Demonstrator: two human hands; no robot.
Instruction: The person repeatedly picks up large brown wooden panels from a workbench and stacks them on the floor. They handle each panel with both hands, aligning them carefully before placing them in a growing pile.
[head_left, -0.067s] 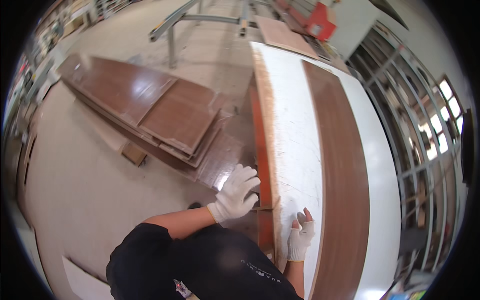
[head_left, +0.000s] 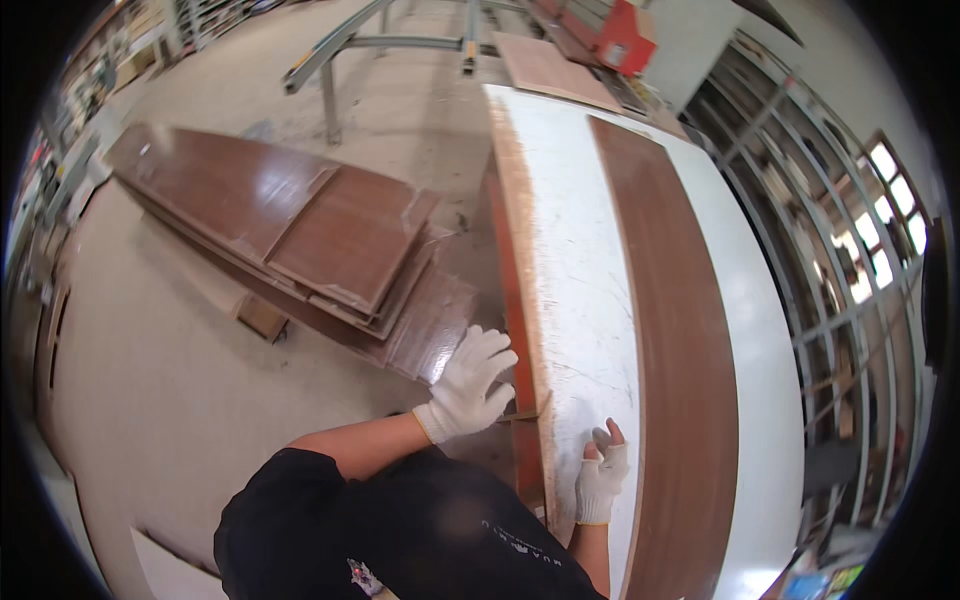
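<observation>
My left hand (head_left: 468, 388), in a white knit glove, hovers beside the worn left edge of a white-topped workbench (head_left: 575, 270). Its fingers are spread and hold nothing. Over the near part of the white top is my right hand (head_left: 602, 470), gloved with bare fingertips showing. Its index finger and thumb stand apart and the other fingers are partly bent; no object shows in it. Whether it touches the top I cannot tell. Just right of it, a long brown wood-grain panel (head_left: 690, 310) lies lengthwise on the bench.
To the left, a stack of brown panels (head_left: 350, 235), partly wrapped in clear film, rests low above the floor. A metal frame (head_left: 410, 42) stands beyond it. A red box-shaped part (head_left: 627, 38) sits past the bench's far end. Metal racking (head_left: 835, 250) lines the right side.
The bench, panels and racking have shifted slightly left in the picture as the view turned. Both hands keep nearly the same pose.
</observation>
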